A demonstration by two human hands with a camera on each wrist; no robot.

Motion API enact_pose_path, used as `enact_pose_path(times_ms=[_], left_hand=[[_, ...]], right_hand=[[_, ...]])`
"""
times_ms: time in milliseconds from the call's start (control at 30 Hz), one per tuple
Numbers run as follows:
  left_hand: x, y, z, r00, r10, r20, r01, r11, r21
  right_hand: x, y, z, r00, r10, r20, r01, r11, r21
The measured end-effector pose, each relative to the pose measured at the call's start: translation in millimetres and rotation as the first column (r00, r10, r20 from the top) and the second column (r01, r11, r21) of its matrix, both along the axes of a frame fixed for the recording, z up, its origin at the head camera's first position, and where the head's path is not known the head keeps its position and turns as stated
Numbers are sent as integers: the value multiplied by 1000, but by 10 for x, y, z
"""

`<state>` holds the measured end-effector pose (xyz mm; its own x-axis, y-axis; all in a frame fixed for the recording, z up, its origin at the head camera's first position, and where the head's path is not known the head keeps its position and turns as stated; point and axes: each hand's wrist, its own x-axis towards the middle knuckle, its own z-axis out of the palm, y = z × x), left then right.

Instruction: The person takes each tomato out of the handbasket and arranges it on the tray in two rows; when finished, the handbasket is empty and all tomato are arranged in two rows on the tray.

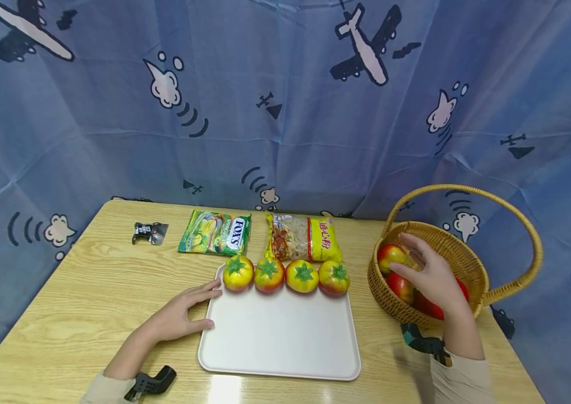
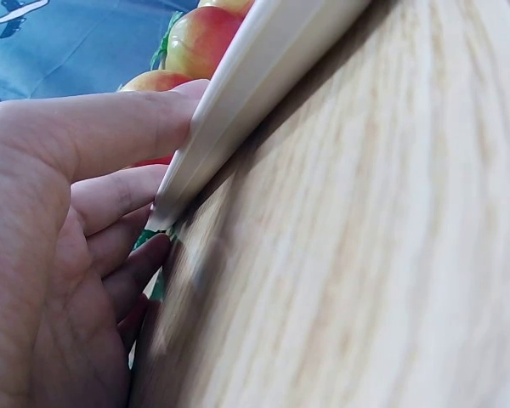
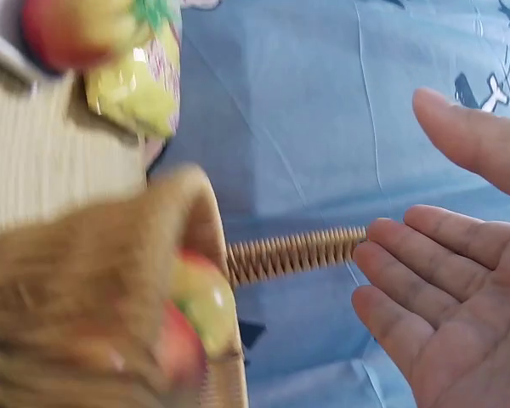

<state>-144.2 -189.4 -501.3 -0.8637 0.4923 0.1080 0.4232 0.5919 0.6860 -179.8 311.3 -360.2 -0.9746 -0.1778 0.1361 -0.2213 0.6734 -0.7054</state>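
My left hand [image 1: 184, 314] rests its fingertips and thumb on the left rim of a white rectangular tray [image 1: 285, 336]. In the left wrist view, its fingers [image 2: 127, 127] lie along the tray's edge. Several yellow-and-red fruits [image 1: 303, 276] with green star-shaped tops stand in a row along the tray's far side. Over the wicker basket [image 1: 381, 292] on the right is my right hand [image 1: 434, 278], thumb and fingers spread and nothing held. Inside the basket, a yellow-red fruit [image 1: 390, 257] and redder ones [image 1: 400, 287] lie below and beside that hand, partly hidden by it.
Behind the tray lie a green FOX'S packet [image 1: 215, 233] and a yellow pasta packet [image 1: 303, 238]. A small black packet [image 1: 149, 233] is at the far left of the wooden table [image 1: 88, 303]. The basket's tall handle [image 1: 528, 230] arches up; a blue curtain [image 1: 285, 112] hangs behind.
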Motion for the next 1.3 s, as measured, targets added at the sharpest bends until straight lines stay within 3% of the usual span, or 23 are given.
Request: enact_pose_path(times_ms=[433, 633, 867, 1300], left_hand=[[-3, -1, 8, 1000, 4, -14, -4, 1000, -4], [3, 4, 12, 1000, 9, 7, -9, 1000, -2], [9, 10, 4, 1000, 7, 1, -7, 1000, -1], [12, 6, 3, 1000, 4, 19, -4, 1000, 5]], right_hand=[[-239, 544, 130, 996, -34, 79, 26, 994, 102], [-331, 711, 103, 985, -65, 159, 39, 986, 164], [-431, 872, 61, 980, -62, 187, 11, 964, 266], [-536, 1033, -26, 952, -53, 303, -57, 937, 343]])
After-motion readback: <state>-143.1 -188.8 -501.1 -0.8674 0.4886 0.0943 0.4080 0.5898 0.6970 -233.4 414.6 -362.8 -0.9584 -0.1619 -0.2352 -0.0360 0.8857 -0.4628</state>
